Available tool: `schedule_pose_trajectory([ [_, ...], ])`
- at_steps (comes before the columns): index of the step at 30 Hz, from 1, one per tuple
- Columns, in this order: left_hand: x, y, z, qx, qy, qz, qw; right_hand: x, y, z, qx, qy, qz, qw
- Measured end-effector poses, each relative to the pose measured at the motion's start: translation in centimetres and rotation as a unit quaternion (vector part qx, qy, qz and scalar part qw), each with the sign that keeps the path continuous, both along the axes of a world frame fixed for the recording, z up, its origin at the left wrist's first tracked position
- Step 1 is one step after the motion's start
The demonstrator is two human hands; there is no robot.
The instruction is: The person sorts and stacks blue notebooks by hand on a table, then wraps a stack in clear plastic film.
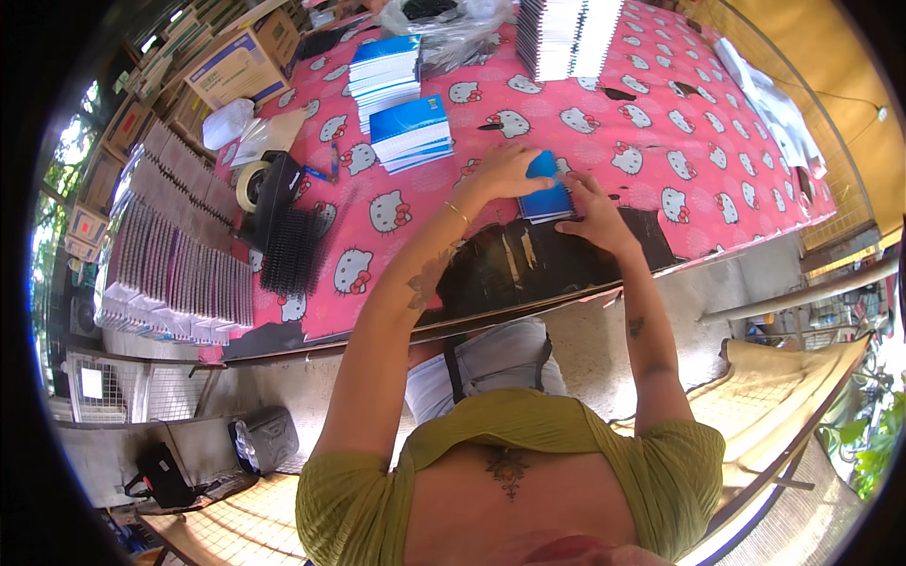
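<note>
A small blue-covered notebook (545,205), with white page edges along its near side, lies on the table in front of me. My left hand (510,174) curves over its far left part, fingers along the top edge. At its right side my right hand (598,213) grips the edge, thumb near the close corner and fingers farther up. Between them the two hands hold it; whether it is one notebook or a few stacked is hard to tell. To the left stand two piles of similar items, a nearer blue stack (411,135) and a farther blue stack (385,75).
The pink patterned tablecloth (390,211) is torn near me, baring a dark tabletop (491,269). Spiral-bound books (175,274), black binding combs (291,253), a tape roll (250,186) and pens lie left. Tall spiral-bound stacks (569,38) and a plastic bag (448,38) stand behind.
</note>
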State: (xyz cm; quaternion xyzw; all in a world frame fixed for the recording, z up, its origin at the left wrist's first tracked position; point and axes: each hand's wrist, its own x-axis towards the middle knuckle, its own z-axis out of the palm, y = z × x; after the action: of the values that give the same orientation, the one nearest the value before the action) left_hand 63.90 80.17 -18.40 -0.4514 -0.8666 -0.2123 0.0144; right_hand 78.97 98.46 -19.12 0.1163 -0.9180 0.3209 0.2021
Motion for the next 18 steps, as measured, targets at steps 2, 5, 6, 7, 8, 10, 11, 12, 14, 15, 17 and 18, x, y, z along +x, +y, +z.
schedule_pose_trajectory([
  [2, 0.0, 0.9, 0.6, -0.05, -0.023, -0.012, 0.998, 0.8, 0.0, -0.2, -0.009, -0.027, -0.018, 0.999],
  [5, 0.6, 1.4, -0.1, -0.011, -0.012, 0.006, 1.0, 1.2, 0.0, -0.4, -0.055, -0.059, -0.03, 0.996],
  [6, 0.5, 1.5, -0.3, -0.005, -0.019, 0.008, 1.0, 1.1, 0.1, -0.4, -0.052, -0.061, -0.035, 0.996],
  [7, 0.4, 1.6, -0.3, 0.001, -0.026, 0.01, 1.0, 1.0, 0.1, -0.4, -0.048, -0.063, -0.04, 0.996],
  [8, 0.3, 1.7, -0.2, 0.008, -0.034, 0.013, 0.999, 0.9, 0.2, -0.4, -0.044, -0.065, -0.042, 0.996],
  [10, -0.2, 1.6, 0.0, 0.003, -0.035, -0.002, 0.999, 0.8, 0.1, -0.3, -0.038, -0.07, -0.043, 0.996],
  [11, -0.4, 1.4, 0.0, 0.0, -0.036, -0.008, 0.999, 0.7, 0.0, -0.3, -0.041, -0.069, -0.042, 0.996],
  [12, -0.5, 1.2, 0.0, 0.001, -0.03, -0.006, 1.0, 0.6, -0.2, -0.2, -0.044, -0.068, -0.04, 0.996],
  [14, -0.2, 0.9, 0.2, 0.001, -0.021, -0.005, 1.0, 0.4, -0.3, -0.3, -0.06, -0.072, -0.035, 0.995],
  [15, -0.1, 0.3, 0.2, 0.059, -0.012, -0.008, 0.998, 0.5, -0.3, -0.3, -0.072, -0.076, -0.029, 0.994],
  [17, 0.0, -1.0, 0.8, 0.179, 0.013, -0.017, 0.984, 0.4, 0.4, -0.3, -0.082, -0.075, -0.022, 0.994],
  [18, -0.6, -2.0, 1.7, 0.207, 0.065, 0.008, 0.976, 0.5, 0.7, -0.6, -0.082, -0.071, -0.02, 0.994],
])
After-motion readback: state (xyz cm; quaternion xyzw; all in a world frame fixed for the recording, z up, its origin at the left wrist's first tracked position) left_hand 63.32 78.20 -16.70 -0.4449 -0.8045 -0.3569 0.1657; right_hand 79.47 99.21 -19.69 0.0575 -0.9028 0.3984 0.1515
